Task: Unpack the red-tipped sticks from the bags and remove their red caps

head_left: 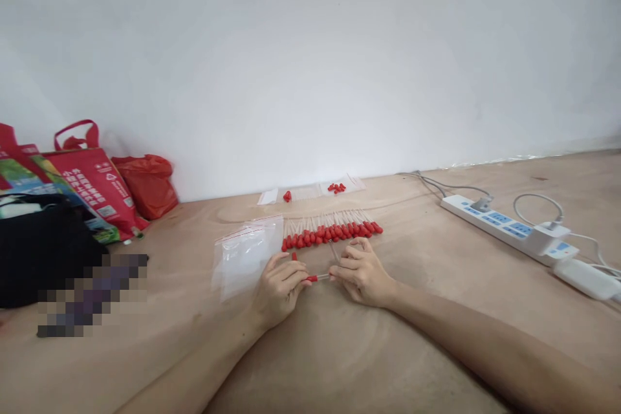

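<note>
Red-bulbed dropper [316,277] lies level just nearer than the row of droppers [334,231] on the desk [310,362]. The left hand [282,286] has its fingers closed round the bulb; the right hand [363,273] pinches the clear tube, its fingers drawn together. Left of the row lie clear zip bags [250,255]; right, a white power strip [499,228]. Farther left stands a red tote [104,184] with white Chinese characters, too small to read surely, a recycling mark and QR code. Behind the row sit loose red bulbs [336,188].

A red bulb [312,279] and clear tube [324,277] lie in line.
</note>
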A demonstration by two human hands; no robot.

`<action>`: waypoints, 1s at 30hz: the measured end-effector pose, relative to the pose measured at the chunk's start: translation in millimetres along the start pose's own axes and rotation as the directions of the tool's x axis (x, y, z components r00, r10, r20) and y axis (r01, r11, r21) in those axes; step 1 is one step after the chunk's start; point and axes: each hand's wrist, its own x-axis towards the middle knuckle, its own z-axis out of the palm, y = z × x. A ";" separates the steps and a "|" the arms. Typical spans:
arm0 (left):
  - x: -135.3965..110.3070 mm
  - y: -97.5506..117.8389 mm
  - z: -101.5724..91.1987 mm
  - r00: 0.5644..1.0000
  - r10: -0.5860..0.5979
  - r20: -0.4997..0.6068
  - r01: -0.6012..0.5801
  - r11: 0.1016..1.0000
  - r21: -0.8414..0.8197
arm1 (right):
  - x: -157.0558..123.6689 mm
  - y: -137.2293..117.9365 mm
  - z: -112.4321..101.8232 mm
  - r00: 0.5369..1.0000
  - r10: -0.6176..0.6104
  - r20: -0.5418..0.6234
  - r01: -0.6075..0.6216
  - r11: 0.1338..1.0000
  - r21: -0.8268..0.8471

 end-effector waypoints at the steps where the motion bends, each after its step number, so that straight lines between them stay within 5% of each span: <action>1: 0.0 0.4 -0.5 1.000 0.012 -0.003 -0.012 1.000 0.007 | -0.3 -0.4 -0.5 1.000 -0.001 -0.004 0.001 1.000 0.005; 16: -0.4 1.2 -4.8 0.999 0.041 0.010 -0.041 0.999 0.005 | -7.8 2.8 -6.4 0.999 0.031 0.033 -0.032 0.999 0.027; 22: -14.2 -14.9 -11.8 0.970 -0.233 -0.065 0.234 0.972 0.003 | -17.3 24.1 -15.2 0.932 0.360 0.034 -0.360 0.933 -0.002; 30: -14.5 -26.3 1.1 0.811 -0.585 0.017 0.585 0.811 0.027 | -11.1 22.6 1.7 0.839 0.526 0.141 -0.513 0.850 -0.121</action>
